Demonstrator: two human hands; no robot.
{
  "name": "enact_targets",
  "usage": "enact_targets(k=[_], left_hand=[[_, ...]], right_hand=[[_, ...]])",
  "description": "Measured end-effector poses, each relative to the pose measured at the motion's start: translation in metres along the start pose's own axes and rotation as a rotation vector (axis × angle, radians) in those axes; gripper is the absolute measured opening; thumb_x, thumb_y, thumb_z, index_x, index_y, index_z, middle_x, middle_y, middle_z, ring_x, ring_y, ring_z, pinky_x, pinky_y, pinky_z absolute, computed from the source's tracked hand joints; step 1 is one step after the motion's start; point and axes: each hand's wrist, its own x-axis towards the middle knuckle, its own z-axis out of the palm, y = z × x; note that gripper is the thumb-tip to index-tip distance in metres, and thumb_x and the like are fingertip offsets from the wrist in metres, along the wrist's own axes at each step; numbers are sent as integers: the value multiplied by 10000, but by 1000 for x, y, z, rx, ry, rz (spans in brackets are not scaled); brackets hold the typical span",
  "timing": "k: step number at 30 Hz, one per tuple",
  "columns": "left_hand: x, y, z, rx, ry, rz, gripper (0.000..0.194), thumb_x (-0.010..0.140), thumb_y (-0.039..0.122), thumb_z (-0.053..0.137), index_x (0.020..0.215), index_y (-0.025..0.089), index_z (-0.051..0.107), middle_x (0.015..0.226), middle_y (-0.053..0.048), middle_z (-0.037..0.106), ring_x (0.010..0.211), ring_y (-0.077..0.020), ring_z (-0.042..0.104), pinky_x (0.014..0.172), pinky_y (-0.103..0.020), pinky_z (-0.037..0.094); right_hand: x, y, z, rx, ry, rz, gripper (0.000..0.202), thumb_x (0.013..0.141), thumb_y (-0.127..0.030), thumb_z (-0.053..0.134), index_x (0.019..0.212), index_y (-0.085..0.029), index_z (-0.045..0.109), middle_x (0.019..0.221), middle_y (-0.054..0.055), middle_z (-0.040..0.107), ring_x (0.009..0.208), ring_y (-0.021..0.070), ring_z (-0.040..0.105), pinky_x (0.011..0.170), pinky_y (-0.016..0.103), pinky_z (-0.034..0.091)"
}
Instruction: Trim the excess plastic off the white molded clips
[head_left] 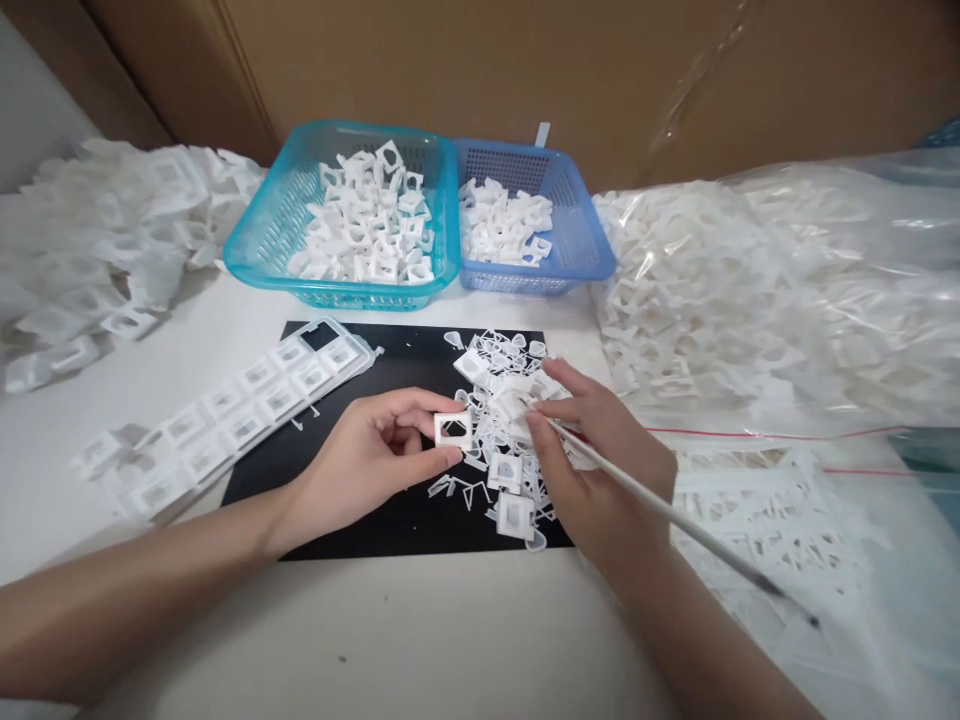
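Note:
My left hand [382,440] pinches a small white square plastic piece with a round opening [453,431] between thumb and fingers, above a black mat [330,510]. My right hand [600,460] closes around a long thin white rod [675,518], whose dark end points down to the right. Its other end, at my fingertips, is not clear. Beneath and between the hands lies a heap of thin white plastic scraps [487,435]. Two more white square pieces [514,516] rest by the heap's near edge.
A translucent tray of white pieces [247,430] lies slanted at left. Behind stand a teal basket [262,250] and a blue basket [585,235], both holding white pieces. White parts [127,240] are piled far left. Clear plastic bags [720,290] of parts fill the right.

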Motion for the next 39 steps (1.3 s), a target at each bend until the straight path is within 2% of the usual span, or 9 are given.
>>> enact_targets(k=[4,7,14,21,25,29,32,35,39], left_hand=[[-1,-5,2,-54,62,2,232,761,227,761,956,203,639,680,56,608,504,-31,457,470,-131,380],[-2,-8,4,-161,66,-37,230,743,224,779,896,183,613,684,44,623,533,-47,506,493,-144,431],[1,-9,4,-419,-12,-36,274,745,149,785,898,190,562,772,49,665,633,-45,612,573,-122,496],[0,-4,3,-356,45,-110,231,856,360,671,837,190,516,781,42,611,704,-128,715,622,-199,571],[-2,0,1,-192,45,-12,200,891,325,624,1053,239,546,689,63,557,558,-68,567,491,-143,457],[-1,2,-2,26,87,66,196,912,321,586,1073,230,651,655,52,520,543,-67,461,481,-158,390],[0,0,-3,-8,73,17,186,891,346,619,1010,210,662,675,43,570,558,-71,524,519,-168,444],[1,-1,-1,-178,60,-20,181,853,327,680,948,192,606,754,24,654,675,-96,652,652,-191,539],[1,-1,0,-239,80,-39,167,867,304,668,865,185,550,789,16,689,746,-115,703,692,-202,563]], right_hand=[[-5,-12,3,284,31,263,62,866,-162,606,827,-203,631,952,52,685,943,195,667,824,373,549],[-13,-25,6,530,-48,447,88,891,-203,586,833,-233,644,944,25,662,943,180,661,760,341,559],[-17,-26,8,560,-44,543,66,897,-252,589,843,-247,627,1133,21,666,1095,201,628,942,405,491],[-10,-19,1,462,-51,488,92,892,-275,589,827,-228,634,1041,47,685,1041,218,649,859,396,532],[-7,-16,-5,447,-64,492,103,896,-287,582,825,-229,628,994,46,720,899,212,708,705,353,578],[-2,-13,-12,291,-224,349,85,894,-275,575,831,-234,614,1046,47,739,1066,255,674,881,436,550],[0,-12,-13,258,-255,253,64,892,-250,572,845,-234,612,1129,48,713,1170,257,617,957,450,507],[1,-12,-13,270,-214,250,82,884,-219,572,818,-218,621,969,40,717,939,195,682,791,339,547],[3,-12,-13,227,-248,255,112,883,-202,566,783,-209,615,715,-5,655,643,137,624,557,267,480]])
